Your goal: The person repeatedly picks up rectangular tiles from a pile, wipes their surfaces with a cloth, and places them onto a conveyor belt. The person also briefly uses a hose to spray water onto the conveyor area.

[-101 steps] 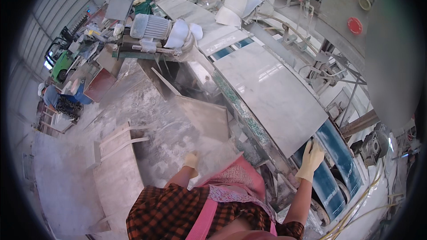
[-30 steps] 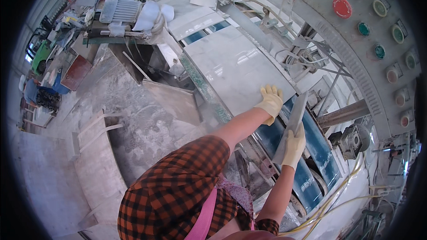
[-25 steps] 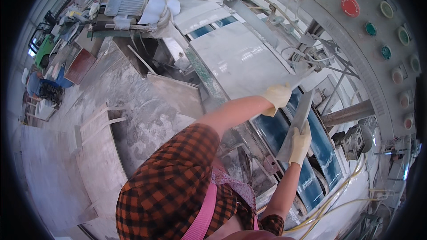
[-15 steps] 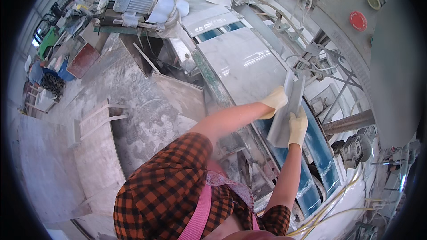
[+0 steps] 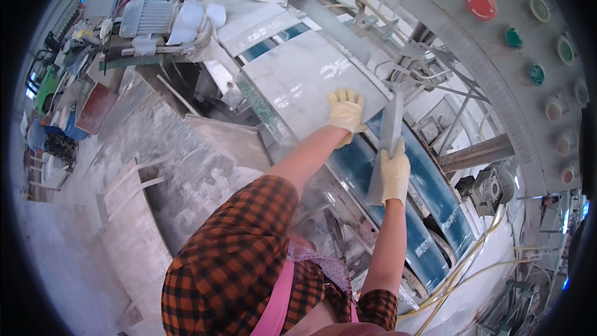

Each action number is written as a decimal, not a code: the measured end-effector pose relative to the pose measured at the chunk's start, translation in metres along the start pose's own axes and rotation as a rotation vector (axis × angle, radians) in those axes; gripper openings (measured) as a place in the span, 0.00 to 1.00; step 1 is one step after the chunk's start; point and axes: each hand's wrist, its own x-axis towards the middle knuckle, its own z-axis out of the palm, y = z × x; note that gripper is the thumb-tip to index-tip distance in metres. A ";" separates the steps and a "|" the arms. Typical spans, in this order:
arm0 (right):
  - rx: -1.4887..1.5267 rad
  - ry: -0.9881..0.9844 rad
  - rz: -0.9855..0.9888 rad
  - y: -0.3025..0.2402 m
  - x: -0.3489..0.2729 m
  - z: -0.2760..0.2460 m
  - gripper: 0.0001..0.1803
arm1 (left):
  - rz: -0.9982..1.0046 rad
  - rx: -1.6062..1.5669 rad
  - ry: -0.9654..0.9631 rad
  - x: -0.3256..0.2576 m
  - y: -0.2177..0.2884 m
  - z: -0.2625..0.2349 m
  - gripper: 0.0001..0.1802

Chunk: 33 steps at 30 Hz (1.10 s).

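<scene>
I have the left hand (image 5: 346,112) laid palm down on the near end of the slab (image 5: 305,81), its gloved fingers spread and gripping nothing; I take this as a way to steady the slab, or to lean on it while reaching. The right hand (image 5: 395,171), gloved too, is closed around a grey strip (image 5: 390,118) just beyond the slab's near right corner. I seem to have the strip by its lower half so that its far end stands clear of the fingers. It is held at a slant above the blue belts (image 5: 426,252), though I cannot tell whether its lower end touches them. The belts run out from under the slab's near end, probably carrying its weight, and a green-flecked rail (image 5: 264,109) lines its left side, perhaps as a border.

The strip looks long, narrow and straight-edged, pale along one face and duller towards its lower end; I cannot make out whether it is one piece or two together. The slab itself is broad, white with faint grey clouding, and glossy enough to mirror streaks of light.
</scene>
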 end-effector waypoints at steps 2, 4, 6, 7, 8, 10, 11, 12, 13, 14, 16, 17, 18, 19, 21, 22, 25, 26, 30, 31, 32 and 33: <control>0.027 -0.021 0.011 0.002 -0.002 0.000 0.36 | -0.016 0.102 -0.092 0.003 0.007 -0.006 0.48; 0.016 0.011 -0.019 0.003 -0.004 0.001 0.37 | -0.021 0.121 -0.170 0.006 0.014 -0.010 0.49; 0.005 0.042 -0.019 0.003 -0.006 0.000 0.38 | -0.012 0.089 -0.185 0.007 0.017 -0.015 0.41; 0.018 0.012 -0.002 0.003 -0.007 -0.001 0.37 | 0.000 0.021 -0.186 0.009 0.015 -0.019 0.33; 0.037 -0.007 0.003 0.004 -0.008 -0.003 0.37 | 0.008 -0.043 -0.196 0.009 0.012 -0.024 0.26; 0.050 -0.029 -0.015 0.004 -0.006 -0.006 0.37 | 0.077 -0.213 -0.189 0.013 -0.001 -0.039 0.25; 0.042 -0.037 -0.030 0.004 -0.003 -0.007 0.37 | 0.103 -0.284 -0.211 0.016 -0.008 -0.047 0.24; 0.023 -0.045 -0.032 0.004 -0.001 -0.008 0.37 | 0.064 -0.428 -0.213 0.017 -0.015 -0.055 0.20; 0.011 -0.056 -0.052 0.002 0.004 -0.007 0.37 | 0.013 -0.559 -0.229 0.017 -0.021 -0.060 0.17; -0.007 -0.068 -0.062 0.001 0.009 -0.005 0.37 | -0.038 -0.699 -0.164 0.014 -0.026 -0.063 0.14; -0.004 -0.077 -0.094 -0.006 0.018 0.000 0.37 | -0.033 -0.790 -0.136 0.004 -0.026 -0.059 0.16; 0.008 -0.072 -0.112 -0.009 0.022 0.003 0.36 | 0.014 -0.860 -0.077 -0.005 -0.022 -0.053 0.16; 0.028 -0.054 -0.136 -0.012 0.025 0.004 0.36 | 0.002 -0.789 -0.039 -0.013 -0.016 -0.045 0.16; -0.004 -0.068 -0.134 -0.014 0.025 0.005 0.36 | 0.029 -0.740 0.009 -0.023 -0.011 -0.037 0.14; -0.036 -0.079 -0.154 -0.019 0.025 0.004 0.35 | -0.087 -0.815 0.005 -0.027 0.004 -0.028 0.13; -0.022 -0.051 -0.164 -0.021 0.023 0.002 0.34 | -0.226 -0.944 -0.048 -0.029 0.011 -0.025 0.14; -0.032 -0.025 -0.183 -0.030 0.019 -0.005 0.32 | -0.221 -1.225 -0.223 -0.033 0.013 -0.028 0.17; -0.077 -0.039 -0.163 -0.035 0.019 -0.004 0.31 | -0.113 -1.343 -0.262 -0.034 0.009 -0.031 0.17; -0.121 -0.007 -0.013 -0.053 0.019 0.004 0.26 | 0.029 -0.983 -0.257 -0.022 -0.017 -0.036 0.22; -0.117 0.000 0.028 -0.055 0.019 0.008 0.25 | 0.078 -0.725 -0.167 -0.013 -0.023 -0.035 0.24; -0.151 -0.006 0.036 -0.055 0.018 0.010 0.25 | 0.103 -0.402 -0.056 -0.010 -0.031 -0.032 0.29; -0.168 0.012 0.040 -0.055 0.017 0.012 0.25 | 0.140 -0.116 0.072 -0.007 -0.040 -0.029 0.34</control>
